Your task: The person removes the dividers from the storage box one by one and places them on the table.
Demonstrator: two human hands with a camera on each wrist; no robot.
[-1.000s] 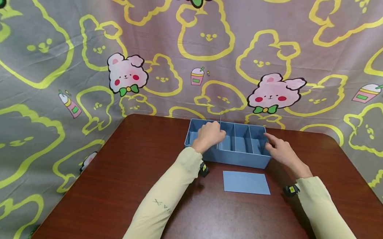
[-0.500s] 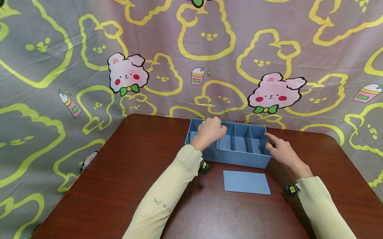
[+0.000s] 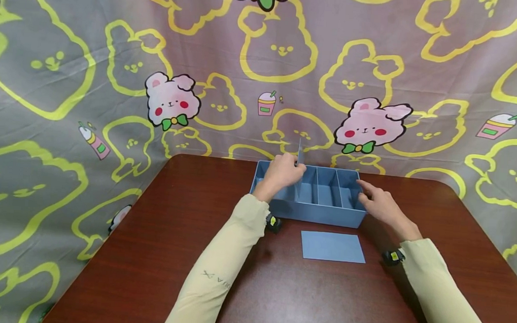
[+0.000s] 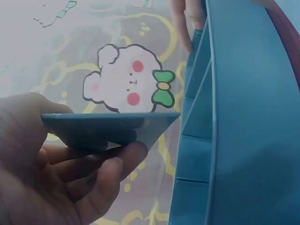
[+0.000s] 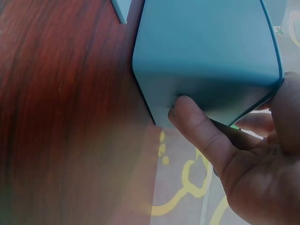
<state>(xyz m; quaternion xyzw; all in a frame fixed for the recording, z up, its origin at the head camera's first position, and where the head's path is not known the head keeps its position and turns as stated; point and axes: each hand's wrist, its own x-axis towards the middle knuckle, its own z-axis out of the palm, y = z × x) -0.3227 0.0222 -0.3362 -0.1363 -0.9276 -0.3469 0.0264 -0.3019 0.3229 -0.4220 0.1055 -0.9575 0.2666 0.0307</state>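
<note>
A long blue compartment box (image 3: 322, 215) lies on the table, split by upright dividers. My left hand (image 3: 283, 173) is over its left half, pinching a thin blue divider panel (image 3: 300, 151) that stands upright and rises above the rim. In the left wrist view this divider (image 4: 112, 123) is seen nearly edge-on, with fingers on one face. My right hand (image 3: 382, 203) holds the box's right end. In the right wrist view its thumb (image 5: 190, 112) presses the end wall, while the other fingers reach round the far edge, partly hidden.
A flat light-blue rectangular panel (image 3: 333, 246) lies on the brown wooden table (image 3: 183, 226), in front of the box. Behind the table hangs a curtain (image 3: 229, 56) with cartoon animal prints.
My left hand has drawn the divider panel upward, so more of it shows above the box rim. The right hand, the box and the flat panel have stayed in place.
</note>
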